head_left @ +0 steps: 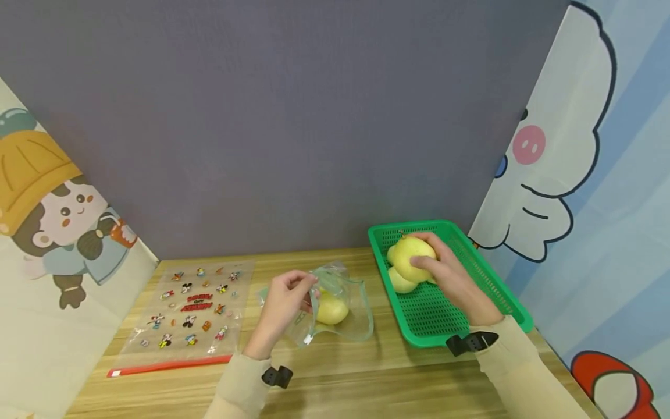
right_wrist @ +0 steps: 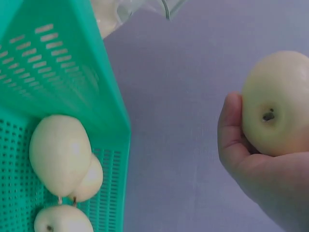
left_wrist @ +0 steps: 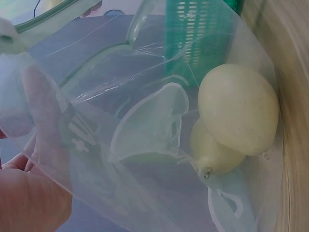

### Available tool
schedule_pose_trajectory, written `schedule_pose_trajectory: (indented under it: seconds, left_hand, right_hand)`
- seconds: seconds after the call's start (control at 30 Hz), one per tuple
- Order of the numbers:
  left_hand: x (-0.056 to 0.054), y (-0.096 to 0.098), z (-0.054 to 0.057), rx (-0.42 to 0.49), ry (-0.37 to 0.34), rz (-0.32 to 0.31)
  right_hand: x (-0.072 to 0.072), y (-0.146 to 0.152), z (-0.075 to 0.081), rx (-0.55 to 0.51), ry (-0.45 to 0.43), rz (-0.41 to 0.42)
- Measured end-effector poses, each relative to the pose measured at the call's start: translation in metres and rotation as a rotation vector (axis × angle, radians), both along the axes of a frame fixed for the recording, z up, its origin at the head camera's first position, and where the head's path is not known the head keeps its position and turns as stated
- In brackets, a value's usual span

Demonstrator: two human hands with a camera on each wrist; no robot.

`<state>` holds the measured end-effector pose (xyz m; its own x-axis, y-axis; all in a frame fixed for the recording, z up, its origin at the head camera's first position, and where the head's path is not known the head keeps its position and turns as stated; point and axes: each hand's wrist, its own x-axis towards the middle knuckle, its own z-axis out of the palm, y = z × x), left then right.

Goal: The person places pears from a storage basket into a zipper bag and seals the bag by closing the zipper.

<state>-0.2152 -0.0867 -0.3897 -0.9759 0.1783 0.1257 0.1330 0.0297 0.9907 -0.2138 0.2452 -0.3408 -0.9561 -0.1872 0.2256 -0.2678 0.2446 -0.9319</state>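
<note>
A yellow pear [head_left: 408,254] is in my right hand [head_left: 454,279], held over the green basket [head_left: 431,320]; thumb and fingers grip its sides. In the right wrist view this pear [right_wrist: 285,121] shows its dark end pit. Several pears [right_wrist: 60,154] lie in the basket below. My left hand [head_left: 285,305] pinches the edge of a clear zip bag [head_left: 361,320] whose mouth gapes. Through its film a yellow pear [head_left: 333,308] shows; the left wrist view has two pears [left_wrist: 239,108] together at the bag's bottom. The film partly covers my left fingers there.
A flat clear bag [head_left: 204,285] with cartoon prints and a red zip strip [head_left: 173,366] lies on the wooden table [head_left: 366,390] at the left. A grey panel [head_left: 293,128] stands behind the table. Cartoon-printed walls [head_left: 628,244] flank both sides.
</note>
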Motion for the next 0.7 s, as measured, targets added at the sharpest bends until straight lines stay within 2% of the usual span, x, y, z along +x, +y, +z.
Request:
schedule_pose_trajectory:
  seconds: [0.23, 0.5, 0.7]
  left_hand:
    - [0.001, 0.0, 0.0, 0.003, -0.012, -0.001]
    - [0.001, 0.001, 0.0, 0.005, -0.016, 0.005]
    - [-0.001, 0.0, 0.0, 0.01, -0.007, 0.0]
  right_hand:
    - [0.006, -0.013, -0.009, -0.003, 0.03, 0.004]
    - [0.007, -0.025, -0.017, 0.002, -0.004, 0.013]
    - [0.012, -0.037, -0.02, -0.07, -0.021, 0.002]
